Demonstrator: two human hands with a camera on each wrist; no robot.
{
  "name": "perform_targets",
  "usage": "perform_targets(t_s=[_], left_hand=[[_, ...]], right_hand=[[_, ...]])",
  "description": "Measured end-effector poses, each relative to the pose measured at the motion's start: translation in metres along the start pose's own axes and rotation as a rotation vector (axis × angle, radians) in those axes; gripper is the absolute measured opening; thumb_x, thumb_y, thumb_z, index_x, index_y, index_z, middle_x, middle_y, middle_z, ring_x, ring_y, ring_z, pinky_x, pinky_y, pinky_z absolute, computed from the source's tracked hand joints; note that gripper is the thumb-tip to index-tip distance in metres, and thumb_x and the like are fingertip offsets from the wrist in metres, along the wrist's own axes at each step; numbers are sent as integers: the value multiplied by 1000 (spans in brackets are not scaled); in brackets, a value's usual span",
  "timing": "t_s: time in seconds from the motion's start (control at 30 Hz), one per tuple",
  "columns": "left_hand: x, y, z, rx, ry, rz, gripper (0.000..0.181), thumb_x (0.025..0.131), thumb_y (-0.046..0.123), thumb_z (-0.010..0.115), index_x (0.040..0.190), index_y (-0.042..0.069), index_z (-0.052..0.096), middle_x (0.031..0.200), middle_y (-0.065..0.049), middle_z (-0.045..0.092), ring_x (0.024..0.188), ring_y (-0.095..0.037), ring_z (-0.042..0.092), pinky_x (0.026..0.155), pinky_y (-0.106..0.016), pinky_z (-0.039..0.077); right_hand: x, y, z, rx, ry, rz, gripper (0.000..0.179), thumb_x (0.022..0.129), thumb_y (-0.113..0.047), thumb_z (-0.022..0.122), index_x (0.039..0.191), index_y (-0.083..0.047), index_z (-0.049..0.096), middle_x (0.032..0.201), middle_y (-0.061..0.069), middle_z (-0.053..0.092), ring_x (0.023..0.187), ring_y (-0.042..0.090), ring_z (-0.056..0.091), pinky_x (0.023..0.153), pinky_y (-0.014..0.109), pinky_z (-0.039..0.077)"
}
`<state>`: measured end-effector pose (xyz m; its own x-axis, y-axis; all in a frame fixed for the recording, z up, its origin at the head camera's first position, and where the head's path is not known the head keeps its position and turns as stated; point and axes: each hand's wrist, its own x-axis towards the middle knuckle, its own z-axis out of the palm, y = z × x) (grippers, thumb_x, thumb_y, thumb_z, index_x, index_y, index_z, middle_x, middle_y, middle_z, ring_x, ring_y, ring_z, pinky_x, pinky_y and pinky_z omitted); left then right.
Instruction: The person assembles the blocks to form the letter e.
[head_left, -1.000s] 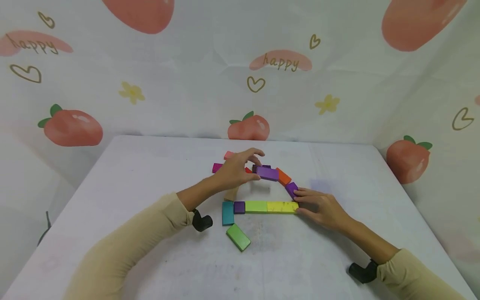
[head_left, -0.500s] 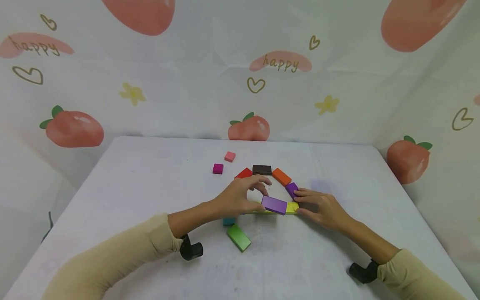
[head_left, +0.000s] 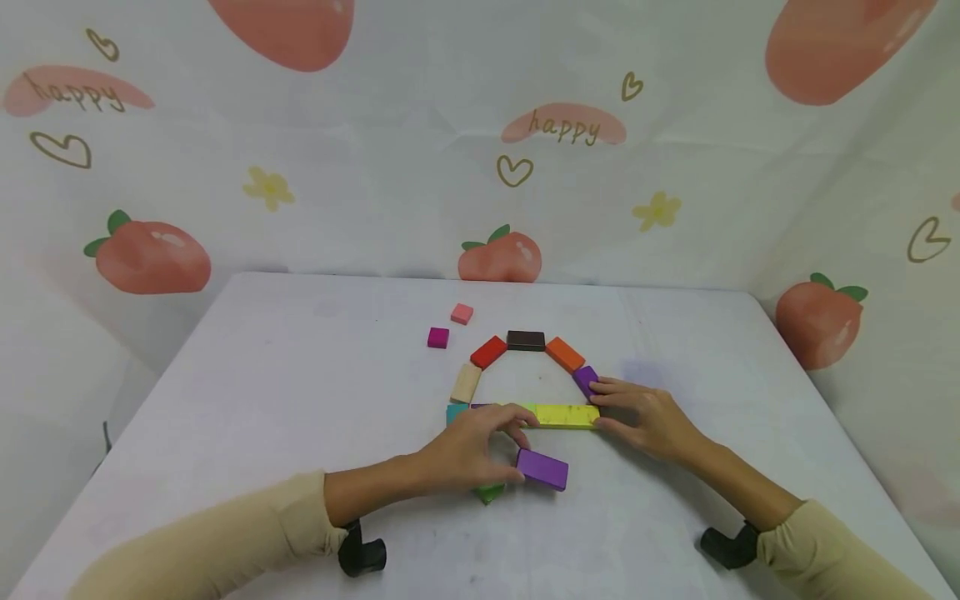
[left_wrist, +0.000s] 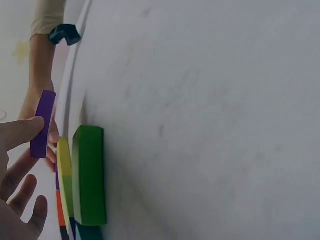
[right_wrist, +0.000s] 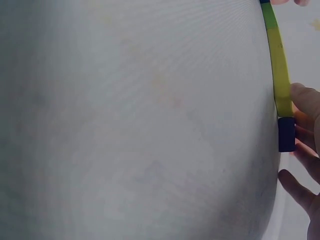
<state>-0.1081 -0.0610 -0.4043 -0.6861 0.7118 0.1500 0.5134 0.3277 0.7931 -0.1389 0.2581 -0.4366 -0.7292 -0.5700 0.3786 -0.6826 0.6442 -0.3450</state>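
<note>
A purple block [head_left: 543,469] is pinched between thumb and finger of my left hand [head_left: 467,450], in front of the block figure. In the left wrist view this purple block [left_wrist: 43,124] is held off the table, and below it a green block [left_wrist: 90,175] lies apart. My right hand [head_left: 651,421] rests at the figure's right corner. Its fingertips touch the arch's purple block [head_left: 586,382], and its thumb is at the end of the yellow block [head_left: 567,417]. My left hand partly covers the teal block [head_left: 456,413] and the row beside it.
The arch continues with an orange block [head_left: 565,354], a black block [head_left: 526,340], a red block [head_left: 489,352] and a beige block [head_left: 466,383]. Behind it on the white table [head_left: 315,358] lie a magenta block [head_left: 438,337] and a pink block [head_left: 462,313].
My left hand has carried the purple block from beside the black block, over the yellow row, toward the front of the table. The right hand has stayed in place.
</note>
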Motion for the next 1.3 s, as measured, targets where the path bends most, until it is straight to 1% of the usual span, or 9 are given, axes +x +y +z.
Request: perform_targets(t_s=[0.13,0.33,0.43,0.6,0.73,0.83,1.03,1.3], left_hand=[[-7,-2,6,9,4,5,56,79,16,86,128,11,59,102,13,70,112,-8,60,99,-29,48],[-13,-6,17,54,0,16,58,79,21,86,130,15,58,103,15,70,108,-2,58,97,-31,48],[-15,-5,19,73,1,11,58,80,23,86,130,16,59,102,15,70,107,-1,58,96,-31,47],[-20,-5,20,83,-7,-5,57,80,23,86,130,17,59,102,13,70,107,-2,57,98,-33,46],[-24,-6,20,102,-23,-25,56,80,23,85,130,19,59,100,16,67,110,-3,55,102,-37,43],[-26,-6,20,128,-29,-19,56,80,24,85,130,20,59,99,18,66,112,-4,53,102,-37,42],[-28,-8,20,186,-45,16,56,80,27,85,130,21,59,99,20,66,119,-6,50,105,-40,41],[-29,-9,21,201,-67,18,56,81,29,84,131,22,59,99,21,65,123,-8,49,106,-42,40]], right_hand=[[0,0,0,1,-5,5,36,77,-13,85,111,-4,76,121,9,70,113,32,66,85,51,55],[-1,-2,-1,-5,-19,26,36,78,-14,84,111,-4,76,121,9,70,113,32,66,85,51,55],[-1,-3,-1,-6,-27,38,36,78,-15,84,111,-4,76,122,9,70,114,32,65,85,50,55],[-1,-3,-1,-8,-26,38,36,78,-15,84,111,-4,76,122,9,70,114,33,65,85,50,55],[-1,-3,-2,-9,-19,26,36,77,-15,85,111,-4,76,122,9,70,114,32,65,86,50,55],[-1,-2,-2,-10,-18,18,36,77,-15,85,111,-4,76,122,9,70,114,31,66,87,49,55],[-1,-1,-2,-1,-10,5,36,77,-13,85,111,-4,76,121,10,70,112,32,66,85,51,55],[0,-1,-1,-12,-12,5,36,77,-13,85,111,-5,76,121,9,71,111,32,67,83,51,56]])
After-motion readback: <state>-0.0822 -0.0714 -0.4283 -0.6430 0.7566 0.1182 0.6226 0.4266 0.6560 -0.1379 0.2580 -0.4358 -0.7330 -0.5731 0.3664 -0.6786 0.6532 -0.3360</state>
